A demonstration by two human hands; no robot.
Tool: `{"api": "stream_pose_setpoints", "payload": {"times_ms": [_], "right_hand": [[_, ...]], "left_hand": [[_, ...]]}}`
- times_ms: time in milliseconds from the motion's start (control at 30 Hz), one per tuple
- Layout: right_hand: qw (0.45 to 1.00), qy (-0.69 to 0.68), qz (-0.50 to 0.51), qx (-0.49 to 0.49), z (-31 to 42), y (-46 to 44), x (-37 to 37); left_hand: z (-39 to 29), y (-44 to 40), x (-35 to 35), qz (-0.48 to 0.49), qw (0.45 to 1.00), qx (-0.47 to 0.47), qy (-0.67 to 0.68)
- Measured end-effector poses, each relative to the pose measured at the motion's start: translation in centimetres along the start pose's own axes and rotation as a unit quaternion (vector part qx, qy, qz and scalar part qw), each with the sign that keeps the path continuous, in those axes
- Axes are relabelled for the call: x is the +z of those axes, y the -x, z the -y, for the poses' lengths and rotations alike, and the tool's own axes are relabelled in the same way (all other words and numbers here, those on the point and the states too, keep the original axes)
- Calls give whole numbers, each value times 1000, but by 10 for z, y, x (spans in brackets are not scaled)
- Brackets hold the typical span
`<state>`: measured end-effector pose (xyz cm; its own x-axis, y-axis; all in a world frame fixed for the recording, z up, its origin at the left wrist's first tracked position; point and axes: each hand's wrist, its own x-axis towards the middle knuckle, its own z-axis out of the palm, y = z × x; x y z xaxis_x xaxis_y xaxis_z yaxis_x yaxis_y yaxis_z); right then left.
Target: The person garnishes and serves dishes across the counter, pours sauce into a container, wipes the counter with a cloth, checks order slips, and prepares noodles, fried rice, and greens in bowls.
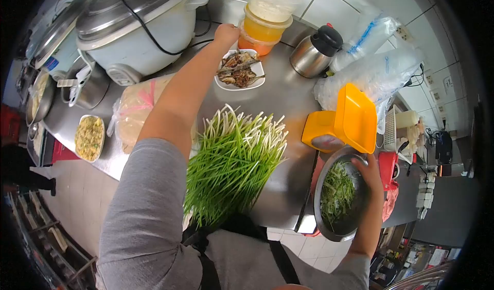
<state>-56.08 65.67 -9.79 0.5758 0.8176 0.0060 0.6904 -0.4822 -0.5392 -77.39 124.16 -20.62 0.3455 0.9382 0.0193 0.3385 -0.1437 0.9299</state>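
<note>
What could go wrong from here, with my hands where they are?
Your left hand is right by the stacked tubs; a bump might topple them onto the fish just in front. Only your right hand is seen on the metal bowl, so a slip might tip out the shredded greens.

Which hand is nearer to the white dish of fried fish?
Left. The left hand is just beyond the white dish of fried fish, beside the stacked plastic tubs. The right hand is farther away, at the rim of the metal bowl of shredded greens.
</note>
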Motion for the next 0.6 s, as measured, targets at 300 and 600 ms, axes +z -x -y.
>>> {"api": "stream_pose_setpoints", "payload": {"times_ms": [300,600], "right_hand": [[933,-168,-280,-154,197,-9,37],[735,-646,-94,183,256,-285,174]], "left_hand": [[-32,-7,3,-1,992,-105,74],[-32,8,-7,45,982,-120,138]]}}
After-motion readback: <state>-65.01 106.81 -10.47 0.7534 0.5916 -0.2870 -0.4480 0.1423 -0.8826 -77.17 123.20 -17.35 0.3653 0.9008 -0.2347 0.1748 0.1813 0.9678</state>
